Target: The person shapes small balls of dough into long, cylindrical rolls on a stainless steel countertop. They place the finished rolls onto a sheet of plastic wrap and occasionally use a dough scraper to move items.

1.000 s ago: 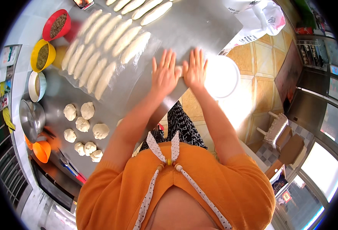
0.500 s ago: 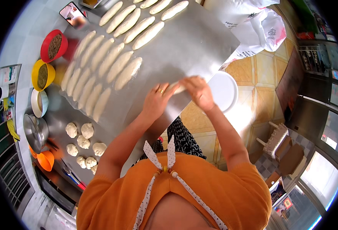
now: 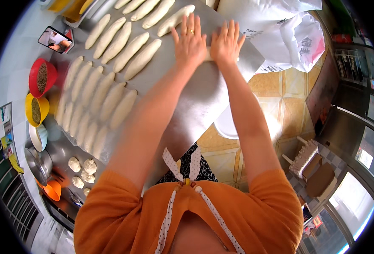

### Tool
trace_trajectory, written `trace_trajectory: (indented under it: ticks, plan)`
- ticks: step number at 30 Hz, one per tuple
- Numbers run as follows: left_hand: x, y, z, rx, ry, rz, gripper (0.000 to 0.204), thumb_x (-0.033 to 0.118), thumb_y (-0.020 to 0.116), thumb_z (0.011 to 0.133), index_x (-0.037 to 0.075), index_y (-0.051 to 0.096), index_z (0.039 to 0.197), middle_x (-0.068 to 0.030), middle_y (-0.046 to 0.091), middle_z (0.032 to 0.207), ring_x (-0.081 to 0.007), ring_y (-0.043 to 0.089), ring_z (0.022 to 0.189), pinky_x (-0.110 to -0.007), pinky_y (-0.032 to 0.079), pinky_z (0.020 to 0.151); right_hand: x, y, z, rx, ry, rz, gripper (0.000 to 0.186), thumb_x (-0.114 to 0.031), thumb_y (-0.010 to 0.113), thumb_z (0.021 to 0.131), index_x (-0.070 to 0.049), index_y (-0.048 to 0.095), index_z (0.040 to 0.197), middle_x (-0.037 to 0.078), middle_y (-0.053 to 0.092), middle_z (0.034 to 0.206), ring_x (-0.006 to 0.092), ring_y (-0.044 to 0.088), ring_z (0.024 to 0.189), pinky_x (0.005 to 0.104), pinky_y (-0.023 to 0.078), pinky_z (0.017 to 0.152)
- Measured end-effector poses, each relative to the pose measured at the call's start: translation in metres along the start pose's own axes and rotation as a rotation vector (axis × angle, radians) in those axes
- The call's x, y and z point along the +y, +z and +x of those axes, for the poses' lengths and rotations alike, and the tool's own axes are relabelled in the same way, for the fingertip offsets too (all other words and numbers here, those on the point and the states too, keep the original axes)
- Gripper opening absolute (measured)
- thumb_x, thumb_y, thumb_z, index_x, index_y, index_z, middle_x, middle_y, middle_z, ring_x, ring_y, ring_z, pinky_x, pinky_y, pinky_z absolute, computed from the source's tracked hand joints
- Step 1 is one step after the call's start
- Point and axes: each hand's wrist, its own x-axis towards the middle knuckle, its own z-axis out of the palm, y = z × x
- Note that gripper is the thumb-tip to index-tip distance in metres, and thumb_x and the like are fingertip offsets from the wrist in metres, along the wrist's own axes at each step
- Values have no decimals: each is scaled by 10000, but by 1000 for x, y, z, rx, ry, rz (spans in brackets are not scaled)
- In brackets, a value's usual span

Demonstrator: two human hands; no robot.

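Observation:
Both of my arms reach forward over the steel table [image 3: 195, 101]. My left hand [image 3: 190, 45], with a ring on one finger, lies flat with its fingers stretched out on a dough roll [image 3: 208, 55]. Beside it, my right hand [image 3: 225, 46] presses flat on the same roll, fingers stretched forward. Only a bit of this roll shows between the hands, and its ends are mostly hidden. Just past my left fingertips lies a shaped dough strip [image 3: 175, 20]. More long strips [image 3: 130, 51] lie in slanting rows to the left.
Clear plastic film covers several dough strips [image 3: 102, 95]. Dough lumps [image 3: 89, 166] sit at the near left. Along the wall stand a phone [image 3: 55, 40], red bowl [image 3: 37, 84], yellow bowl [image 3: 29, 109] and metal bowl [image 3: 47, 163]. White sacks [image 3: 290, 40] and a white bucket [image 3: 226, 124] are at the right.
My hands have moved forward from the table's near edge, where they held the dough roll in curled fingers. Now they lie flat over it on the table. The view has shifted too.

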Motion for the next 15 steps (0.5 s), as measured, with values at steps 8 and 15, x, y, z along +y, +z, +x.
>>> trace_trajectory:
  ticks: [8, 15]
  plan:
    - [-12, -48, -97, -230, 209, -104, 479, 220, 605, 916, 163, 526, 1386, -65, 504, 1432, -286, 486, 1295, -591, 369, 1028, 22, -64, -91, -316, -391, 194, 541, -343, 629, 894, -194, 486, 1394, 69, 486, 1417, 252, 413, 1341, 570, 276, 1114]
    - [-19, -71, -60, -107, 137, -205, 446, 42, 607, 855, 123, 585, 1293, -46, 623, 1055, -274, 594, 972, -372, 481, 820, 0, -72, -6, -77, -642, 380, 272, -36, 563, 800, -89, 722, 1014, 57, 676, 1040, 263, 597, 992, 394, 447, 883]
